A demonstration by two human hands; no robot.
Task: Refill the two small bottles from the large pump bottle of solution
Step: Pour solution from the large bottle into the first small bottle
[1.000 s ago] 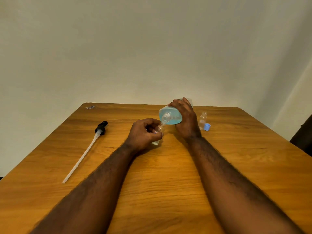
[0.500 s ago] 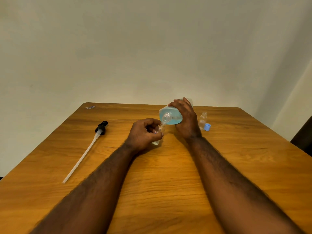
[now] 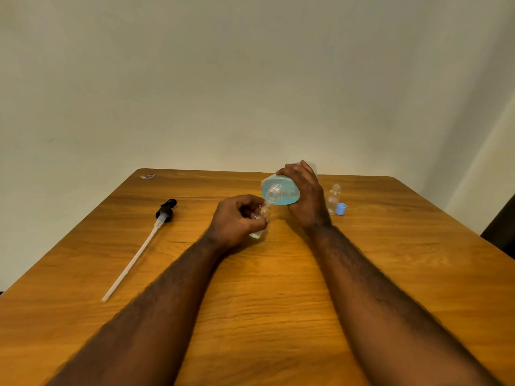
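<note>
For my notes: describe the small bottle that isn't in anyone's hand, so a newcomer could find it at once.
On the wooden table, find the right hand tipping the large bottle of blue solution. Just right of that hand stands the small clear bottle, upright and uncapped, beside a blue cap. Unlike the other small bottle, gripped in the left hand, nothing holds it.

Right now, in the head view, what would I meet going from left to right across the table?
Black pump with its tube → left hand gripping a small bottle → large bottle of blue solution, gripped by the right hand → second small bottle, uncapped → blue cap.
</note>
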